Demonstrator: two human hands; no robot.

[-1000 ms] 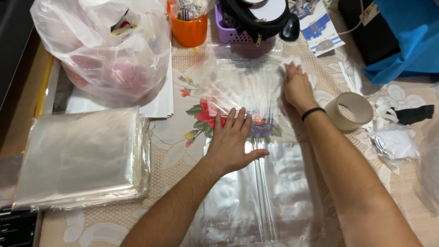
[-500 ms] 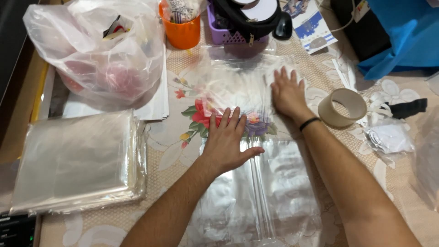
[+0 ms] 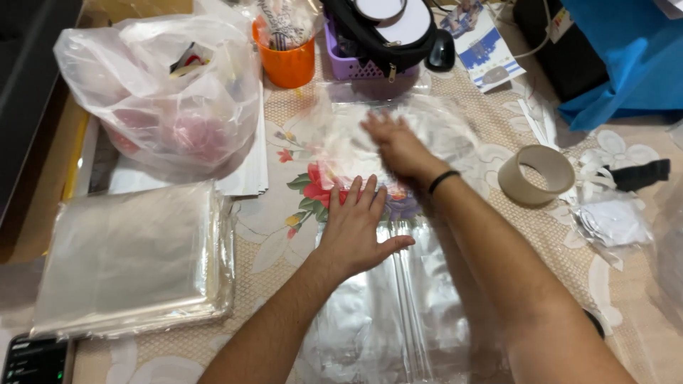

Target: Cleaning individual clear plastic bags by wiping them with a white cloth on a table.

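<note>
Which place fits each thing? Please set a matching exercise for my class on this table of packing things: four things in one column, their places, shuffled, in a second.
Things:
1. left hand
2. roll of tape
3. orange cup
4. stack of clear bags

Places:
A. at the table's far edge, beside the purple basket
B. flat on the clear plastic sheet
C. at the left, near the table's front
D. right of the right forearm

Pairs: 1-B, 2-D, 3-A, 4-C

Floral tablecloth table (image 3: 270,242), clear plastic sheet (image 3: 398,313), stack of clear bags (image 3: 131,259), tape roll (image 3: 535,174), orange cup (image 3: 284,62)
</note>
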